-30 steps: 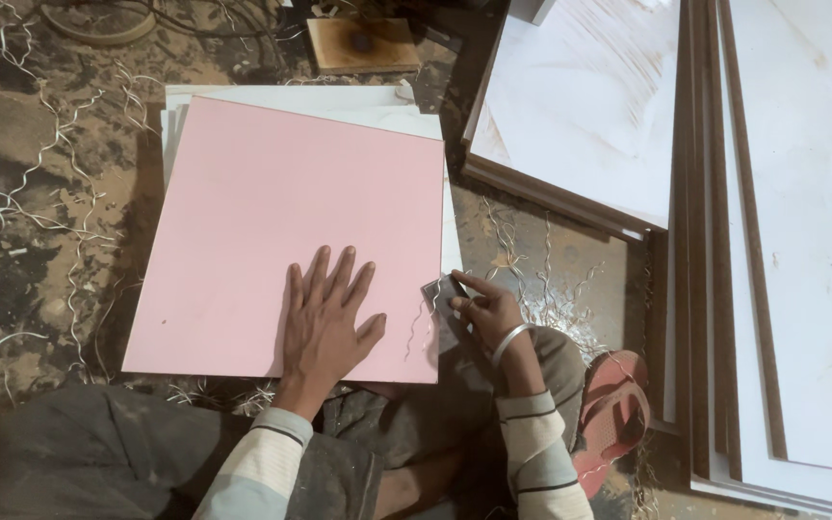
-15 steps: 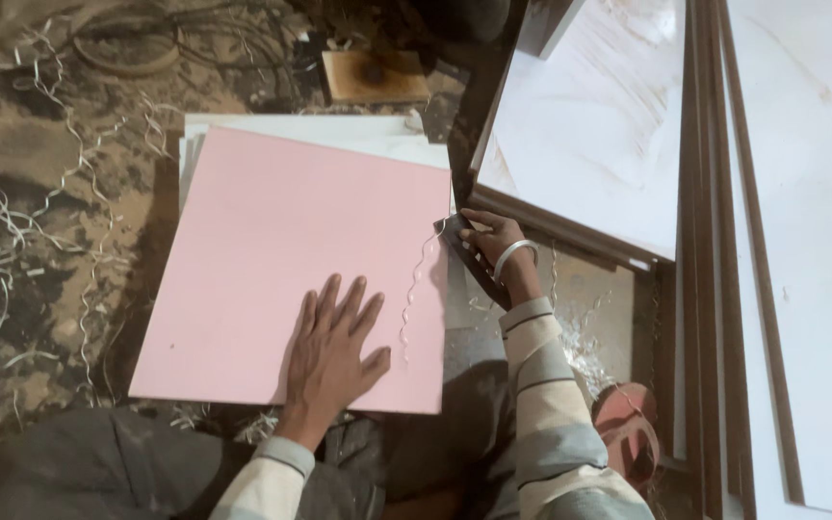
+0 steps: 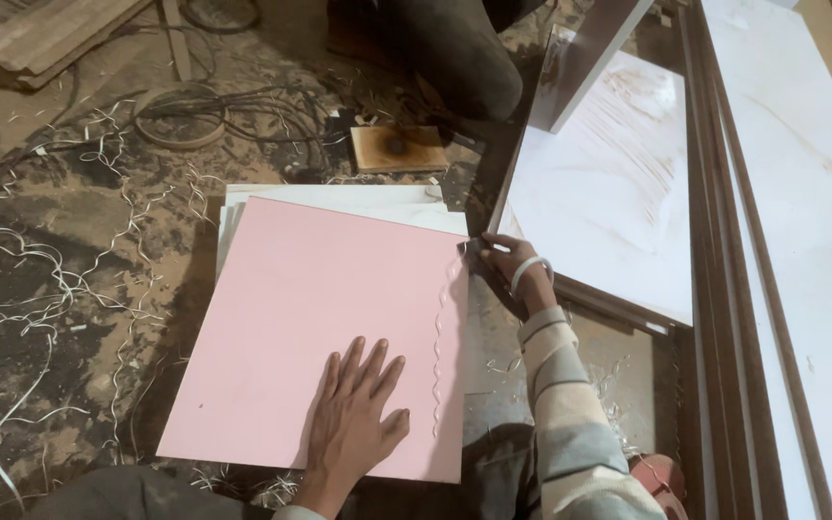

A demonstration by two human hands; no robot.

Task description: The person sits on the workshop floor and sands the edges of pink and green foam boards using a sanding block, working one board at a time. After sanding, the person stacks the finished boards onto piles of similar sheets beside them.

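Right hand [image 3: 510, 262]: had travelled up the right edge of the pink board [image 3: 325, 332] to its far corner, fingers pinched on a small dark tool [image 3: 471, 248]; the tool's kind could not be made out
Left hand [image 3: 356, 419]: stayed flat, fingers spread, on the board's near part
Pink board: lay on the floor atop white sheets [image 3: 339, 199]
Curled shaving [image 3: 440, 356]: ran longer along that edge than before
Hidden: a dark-clothed person [image 3: 459, 58] at the top was cut off
White panels [image 3: 609, 188]: lay just right
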